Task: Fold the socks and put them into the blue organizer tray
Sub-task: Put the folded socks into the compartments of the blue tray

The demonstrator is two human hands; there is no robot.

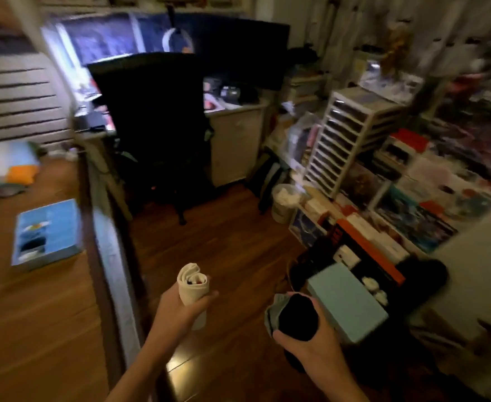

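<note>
My left hand (180, 310) grips a rolled cream-white sock bundle (192, 285), held upright above the floor. My right hand (311, 340) is closed around a rolled black and grey sock bundle (292, 314). The blue organizer tray (61, 224) lies far to the left on a wooden surface. Its left compartments hold rolled socks, some white and one black. Both hands are well to the right of the tray, off the wooden surface. The view is blurred by motion.
A black office chair (157, 126) stands ahead at a desk with a monitor (238, 53). A white drawer tower (351, 134), stacked boxes and a pale green box (348, 303) crowd the right side. A white bin (285, 201) sits on the wooden floor.
</note>
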